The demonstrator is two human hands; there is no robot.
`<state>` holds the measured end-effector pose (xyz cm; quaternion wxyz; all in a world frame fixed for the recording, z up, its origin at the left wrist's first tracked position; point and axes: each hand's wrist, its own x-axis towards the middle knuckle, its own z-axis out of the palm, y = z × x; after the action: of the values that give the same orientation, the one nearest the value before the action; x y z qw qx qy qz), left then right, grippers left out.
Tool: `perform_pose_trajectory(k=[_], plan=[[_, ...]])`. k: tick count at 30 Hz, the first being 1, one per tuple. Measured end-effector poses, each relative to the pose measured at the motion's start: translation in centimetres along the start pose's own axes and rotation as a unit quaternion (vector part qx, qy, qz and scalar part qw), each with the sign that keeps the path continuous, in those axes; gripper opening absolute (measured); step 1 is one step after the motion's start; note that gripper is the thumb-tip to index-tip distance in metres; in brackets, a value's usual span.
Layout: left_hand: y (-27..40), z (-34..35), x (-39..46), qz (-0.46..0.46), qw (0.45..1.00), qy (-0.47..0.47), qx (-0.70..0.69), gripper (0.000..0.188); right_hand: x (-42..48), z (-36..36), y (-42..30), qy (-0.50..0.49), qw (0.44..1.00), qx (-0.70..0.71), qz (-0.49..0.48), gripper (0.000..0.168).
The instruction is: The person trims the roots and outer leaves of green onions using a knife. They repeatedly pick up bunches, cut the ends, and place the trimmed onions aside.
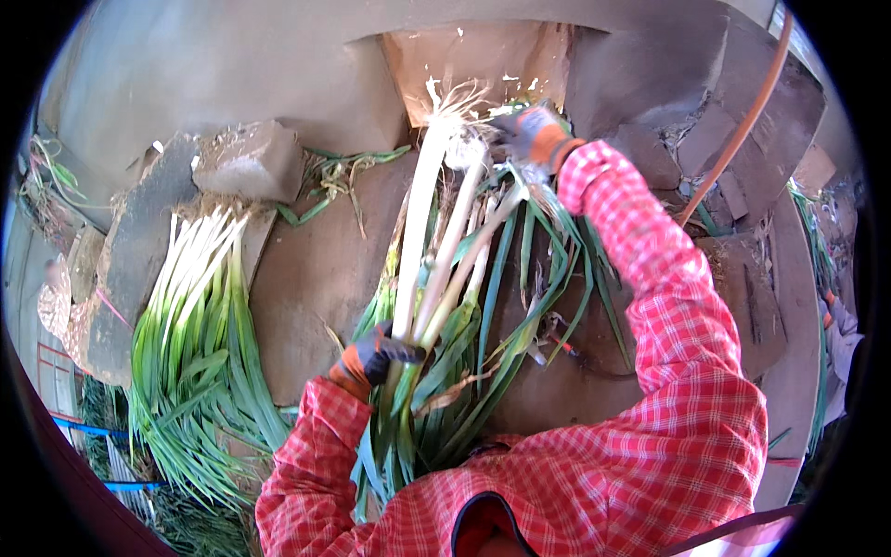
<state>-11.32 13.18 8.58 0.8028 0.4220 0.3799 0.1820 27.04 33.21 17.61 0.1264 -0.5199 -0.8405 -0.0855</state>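
My left hand (379, 356), in a dark and orange work glove, is closed around the stalks of a few long white leeks or large green onions (420, 237). Their rooted ends point away from me, and their green leaves hang towards my body. Beside the roots is my right hand (532, 132), gloved alike and blurred; whether its fingers hold anything cannot be told. Under and right of the held stalks lie more untrimmed stalks with loose green leaves (550, 257). At the left, a pile of cleaned stalks (202, 278) lies with its roots away from me.
A stone or brick block (247, 161) stands behind the left pile, with leaf scraps (334, 181) beside it. An orange-brown hose or pole (748, 129) slants down at the right. At the far right edge another person's gloved hand (828, 306) shows near more green leaves.
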Motion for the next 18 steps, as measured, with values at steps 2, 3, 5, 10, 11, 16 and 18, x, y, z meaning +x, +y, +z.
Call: perform_pose_trajectory(k=[2, 3, 5, 10, 11, 16, 18], plan=[[1.2, -0.4, 0.8, 0.041, 0.986, 0.050, 0.156, 0.030, -0.1, 2.3, 2.6, -0.012, 0.989, -0.146, 0.022, 0.032], [1.9, -0.4, 1.3, 0.094, 0.957, 0.017, 0.274, 0.030, 0.0, 3.4, 3.7, -0.091, 0.983, -0.140, 0.073, 0.033], [3.4, 0.0, 1.6, 0.302, 0.851, -0.034, 0.428, 0.030, -0.7, 4.9, 5.4, -0.024, 0.983, -0.133, 0.126, 0.025], [3.3, 1.0, -2.6, 0.035, 0.996, 0.041, 0.078, 0.050, -5.3, -0.3, 13.2, -0.130, 0.931, -0.158, 0.304, 0.040], [3.1, 0.9, -3.2, 0.060, 0.995, 0.041, 0.070, 0.045, -6.5, -0.8, 13.3, -0.139, 0.916, -0.191, 0.325, 0.044], [3.1, 0.0, -2.2, 0.066, 0.994, 0.068, 0.057, 0.039, -8.1, 4.0, -1.1, -0.110, 0.949, 0.233, 0.182, 0.053], [3.6, 0.4, -1.0, 0.076, 0.995, 0.043, 0.045, 0.039, -8.7, 6.2, -10.4, -0.185, 0.629, 0.718, 0.236, 0.045]])
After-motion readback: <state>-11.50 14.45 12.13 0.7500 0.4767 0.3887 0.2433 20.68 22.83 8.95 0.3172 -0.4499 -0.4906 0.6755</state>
